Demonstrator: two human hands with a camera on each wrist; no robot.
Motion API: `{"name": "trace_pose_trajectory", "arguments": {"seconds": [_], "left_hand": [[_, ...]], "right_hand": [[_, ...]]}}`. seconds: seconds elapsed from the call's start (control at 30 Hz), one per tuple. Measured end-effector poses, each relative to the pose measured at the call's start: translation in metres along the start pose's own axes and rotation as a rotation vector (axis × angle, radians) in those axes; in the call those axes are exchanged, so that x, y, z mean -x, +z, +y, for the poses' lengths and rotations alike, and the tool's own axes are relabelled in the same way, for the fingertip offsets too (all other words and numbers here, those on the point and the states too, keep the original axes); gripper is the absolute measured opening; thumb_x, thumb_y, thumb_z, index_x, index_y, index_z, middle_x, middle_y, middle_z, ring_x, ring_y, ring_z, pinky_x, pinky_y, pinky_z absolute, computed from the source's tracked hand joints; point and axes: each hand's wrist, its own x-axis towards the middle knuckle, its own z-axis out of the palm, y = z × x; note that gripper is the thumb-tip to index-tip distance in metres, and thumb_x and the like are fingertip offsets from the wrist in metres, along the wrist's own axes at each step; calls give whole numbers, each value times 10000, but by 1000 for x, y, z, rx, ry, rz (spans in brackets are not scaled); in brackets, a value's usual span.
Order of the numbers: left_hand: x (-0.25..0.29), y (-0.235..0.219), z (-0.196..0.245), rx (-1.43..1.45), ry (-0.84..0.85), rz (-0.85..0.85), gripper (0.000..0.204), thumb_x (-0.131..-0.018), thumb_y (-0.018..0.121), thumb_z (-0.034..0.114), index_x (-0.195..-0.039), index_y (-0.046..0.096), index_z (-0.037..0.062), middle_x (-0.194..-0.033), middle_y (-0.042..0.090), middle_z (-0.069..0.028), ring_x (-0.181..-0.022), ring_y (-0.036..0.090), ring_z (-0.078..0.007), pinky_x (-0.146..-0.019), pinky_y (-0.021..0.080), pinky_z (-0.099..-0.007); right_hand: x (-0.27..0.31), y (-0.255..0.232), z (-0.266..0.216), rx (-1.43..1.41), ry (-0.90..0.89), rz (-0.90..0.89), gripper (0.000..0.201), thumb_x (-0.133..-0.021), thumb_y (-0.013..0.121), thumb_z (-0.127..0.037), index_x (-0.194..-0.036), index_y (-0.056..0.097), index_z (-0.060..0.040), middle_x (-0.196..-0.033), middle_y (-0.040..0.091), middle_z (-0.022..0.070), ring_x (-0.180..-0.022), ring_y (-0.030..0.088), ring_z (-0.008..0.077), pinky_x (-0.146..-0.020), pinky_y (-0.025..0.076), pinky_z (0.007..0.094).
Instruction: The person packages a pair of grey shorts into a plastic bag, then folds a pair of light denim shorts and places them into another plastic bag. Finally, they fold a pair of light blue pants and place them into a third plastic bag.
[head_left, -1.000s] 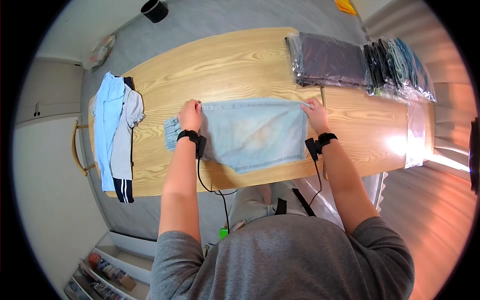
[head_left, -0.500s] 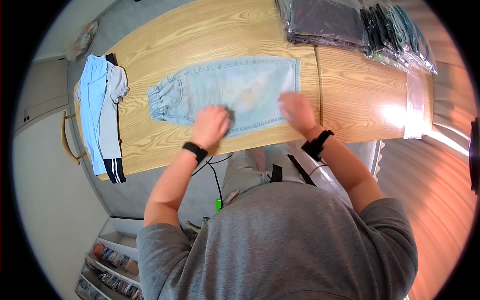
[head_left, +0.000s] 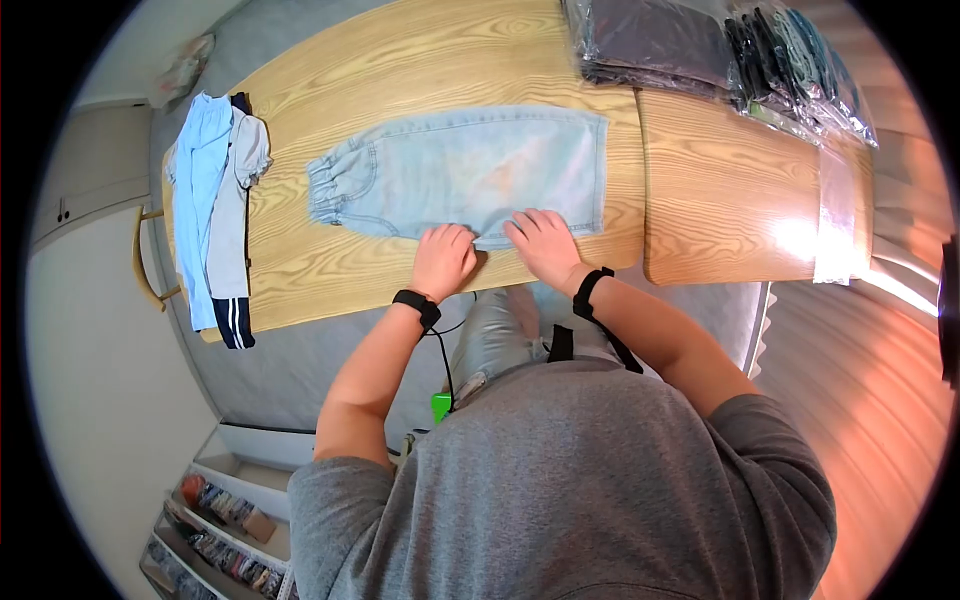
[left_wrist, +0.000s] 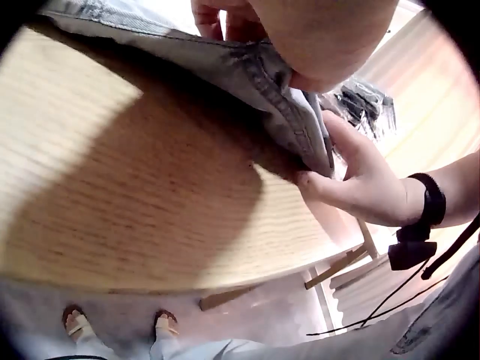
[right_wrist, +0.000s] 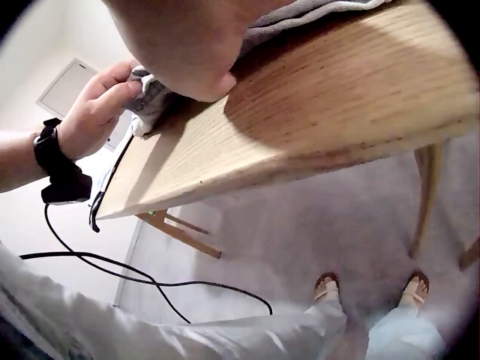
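Brings left hand (head_left: 443, 262) and right hand (head_left: 545, 247) closer together, clamping both on the near edge of the jeans (head_left: 450, 175).

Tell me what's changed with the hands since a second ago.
The left hand and right hand let go of the jeans' far edge, moved toward the body and closer together, and now pinch the near edge. The blue top and bagged stack stayed put.
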Motion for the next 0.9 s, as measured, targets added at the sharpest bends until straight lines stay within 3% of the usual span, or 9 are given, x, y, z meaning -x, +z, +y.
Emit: {"name": "trace_pose_trajectory", "arguments": {"seconds": [0.2, 0.37, 0.43, 0.6, 0.67, 0.73, 0.77, 0.83, 0.9], "left_hand": [[0, -11, -6, 29, 51, 38, 338, -662, 689, 197, -955, 561, 88, -1031, 554, -53, -986, 510, -247, -839, 390, -383], [3, 7, -35, -38, 24, -96, 332, -650, 638, 43, -969, 573, 103, -1031, 556, -27, -1000, 512, -239, -835, 412, -359], [2, 5, -39, 21, 21, -69, 306, -657, 628, 31, -954, 587, 93, -988, 576, -46, -956, 530, -256, -802, 430, -365], [-2, -3, -44, 229, -46, -3, 187, -729, 605, 46, -915, 589, 33, -885, 609, -114, -845, 559, -321, -739, 461, -384], [-5, -3, -47, 343, -214, -12, 138, -827, 570, 110, -904, 561, -4, -831, 603, -165, -806, 556, -371, -700, 459, -406], [-14, -8, -46, 361, -312, -84, 192, -866, 535, 188, -906, 556, 1, -838, 601, -183, -816, 555, -382, -710, 454, -423], [-20, -10, -45, 377, -410, -159, 265, -905, 501, 266, -908, 552, 6, -844, 598, -201, -826, 553, -394, -720, 448, -439], [-29, -5, -47, 303, -439, -169, 283, -920, 471, 289, -891, 533, 14, -829, 593, -209, -808, 549, -405, -695, 438, -456], [-34, -2, -45, 229, -471, -180, 305, -935, 441, 311, -875, 514, 21, -815, 587, -216, -790, 545, -416, -669, 428, -472]], "right_hand": [[-2, 5, 6, -58, 69, 15, 213, -695, 569, -135, -901, 547, -85, -997, 559, 61, -980, 526, 218, -801, 429, 347], [10, -6, 21, -46, 3, 67, 199, -693, 563, -122, -888, 546, -84, -951, 565, 66, -952, 543, 224, -778, 438, 347], [26, -18, 36, 25, 160, 17, 197, -708, 558, -122, -902, 548, -89, -970, 570, 68, -943, 552, 233, -790, 440, 364], [65, -24, 88, -134, 280, 97, 250, -708, 602, -82, -956, 570, -84, -951, 591, 94, -915, 562, 260, -797, 448, 363], [66, -26, 96, -234, 311, 95, 269, -710, 626, -65, -974, 576, -79, -932, 598, 106, -889, 569, 271, -783, 455, 359], [63, -31, 98, -504, 509, 180, 268, -734, 661, -48, -986, 572, -57, -843, 600, 134, -802, 574, 296, -700, 463, 350], [62, -32, 99, -503, 513, 183, 268, -734, 661, -48, -986, 572, -57, -843, 600, 134, -802, 574, 296, -700, 463, 350], [58, -31, 99, -602, 740, 132, 256, -769, 675, -83, -991, 552, -49, -784, 592, 150, -721, 571, 309, -643, 452, 357], [52, -24, 100, -582, 786, 166, 260, -774, 675, -93, -996, 546, -52, -752, 585, 152, -701, 564, 318, -634, 448, 357]]}}
